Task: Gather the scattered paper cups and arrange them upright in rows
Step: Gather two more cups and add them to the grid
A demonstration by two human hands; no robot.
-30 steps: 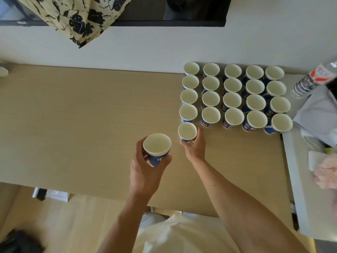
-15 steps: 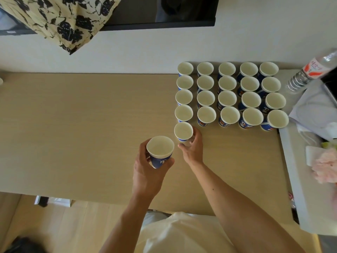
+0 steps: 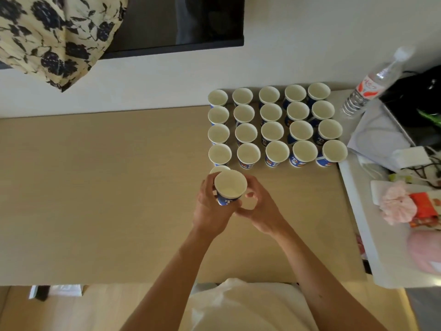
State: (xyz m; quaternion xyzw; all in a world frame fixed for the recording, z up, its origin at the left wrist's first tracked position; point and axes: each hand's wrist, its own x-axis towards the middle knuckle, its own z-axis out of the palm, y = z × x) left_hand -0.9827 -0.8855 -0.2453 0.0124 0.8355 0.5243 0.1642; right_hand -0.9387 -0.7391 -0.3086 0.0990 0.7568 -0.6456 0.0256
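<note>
paper cup [image 3: 230,187] shifted right, left hand [image 3: 210,211] gripping, round white rim

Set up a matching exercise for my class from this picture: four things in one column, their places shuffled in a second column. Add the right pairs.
Things
1. held cup
2. water bottle
3. flowered cloth
4. cup block

Places
A. top left, hanging over a dark screen
B. far right, past the cup rows
C. in the grip of the left hand, in front of the rows
D. upright on the table, four rows of five

Pairs: 1-C, 2-B, 3-A, 4-D.
</note>
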